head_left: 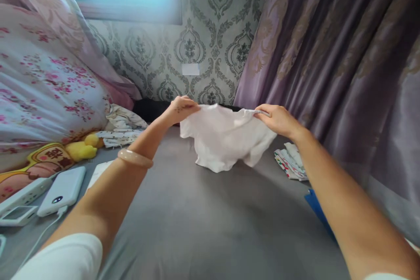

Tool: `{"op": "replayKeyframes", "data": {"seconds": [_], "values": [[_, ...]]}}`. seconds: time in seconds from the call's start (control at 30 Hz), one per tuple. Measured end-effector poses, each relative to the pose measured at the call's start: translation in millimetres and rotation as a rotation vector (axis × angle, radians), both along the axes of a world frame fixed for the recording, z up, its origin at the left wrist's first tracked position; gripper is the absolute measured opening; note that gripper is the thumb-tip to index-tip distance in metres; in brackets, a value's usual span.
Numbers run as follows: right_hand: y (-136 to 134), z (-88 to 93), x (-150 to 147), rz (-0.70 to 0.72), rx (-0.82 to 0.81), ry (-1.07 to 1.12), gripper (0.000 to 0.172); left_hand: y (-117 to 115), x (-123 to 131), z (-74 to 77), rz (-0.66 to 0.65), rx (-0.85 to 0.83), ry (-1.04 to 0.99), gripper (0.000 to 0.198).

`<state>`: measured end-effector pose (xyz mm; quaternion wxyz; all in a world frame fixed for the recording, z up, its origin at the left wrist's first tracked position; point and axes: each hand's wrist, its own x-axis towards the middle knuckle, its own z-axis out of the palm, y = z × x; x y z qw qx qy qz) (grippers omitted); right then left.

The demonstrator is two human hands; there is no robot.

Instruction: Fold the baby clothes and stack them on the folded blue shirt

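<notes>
A small white short-sleeved shirt (226, 138) hangs stretched out between my two hands above the grey bed sheet (197, 227). My left hand (182, 108) pinches it near one shoulder, fingers closed on the cloth. At the opposite shoulder my right hand (275, 118) grips the fabric between thumb and fingers. The lower hem hangs loose and slightly rumpled, close over the sheet; whether it touches cannot be told.
Folded clothes (290, 162) lie at the right, with a blue item (318, 212) nearer me. To the left are a white power bank (62, 191) with a cable, a power strip (26, 194), a yellow plush toy (78, 148) and rumpled clothes (123, 127). Curtains (311, 52) hang at the right.
</notes>
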<state>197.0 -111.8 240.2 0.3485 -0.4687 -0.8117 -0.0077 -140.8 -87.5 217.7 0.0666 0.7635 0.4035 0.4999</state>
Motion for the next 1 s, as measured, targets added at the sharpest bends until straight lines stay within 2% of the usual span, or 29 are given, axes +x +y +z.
{"op": "replayKeyframes", "data": {"seconds": [0.07,0.13,0.27,0.37,0.47,0.57,0.63,0.7,0.73,0.8,0.87,1.0], "values": [[7.8,5.6,4.5,0.075,-0.088,0.200,0.042,1.1,-1.6,3.1,-0.066,-0.083,-0.290,0.043],[10.5,13.1,5.7,0.138,-0.186,0.364,0.046,-1.3,-3.4,11.7,-0.142,-0.156,-0.428,0.046],[11.6,22.6,4.6,0.179,-0.420,0.352,0.040,-8.4,-9.9,28.6,-0.232,-0.288,-0.296,0.042],[16.8,22.0,2.6,0.212,-0.508,0.305,0.035,-6.5,-14.9,30.9,-0.249,-0.419,-0.185,0.039],[20.5,21.4,-3.4,0.171,-0.435,0.236,0.030,-0.5,-13.5,28.5,-0.167,-0.436,-0.145,0.035],[13.6,28.1,-8.4,0.110,-0.257,0.189,0.026,-2.8,-7.6,30.6,-0.050,-0.242,-0.304,0.032],[4.9,35.9,-7.1,0.207,-0.313,0.138,0.028,-10.6,-6.5,35.7,-0.119,-0.221,-0.387,0.032],[-0.5,42.8,-3.0,0.346,-0.487,0.059,0.033,-18.5,-9.1,41.3,-0.269,-0.388,-0.287,0.033],[-0.7,44.9,-1.0,0.373,-0.546,0.036,0.033,-20.9,-10.9,43.5,-0.298,-0.478,-0.201,0.032],[3.8,45.7,0.5,0.297,-0.528,0.047,0.029,-21.1,-12.9,46.0,-0.215,-0.544,-0.095,0.030],[10.5,43.1,-1.4,0.202,-0.441,0.083,0.025,-17.5,-11.5,46.1,-0.129,-0.499,-0.119,0.030],[14.7,38.1,-7.6,0.280,-0.460,0.069,0.028,-11.2,-3.7,42.3,-0.236,-0.432,-0.206,0.033]]}}
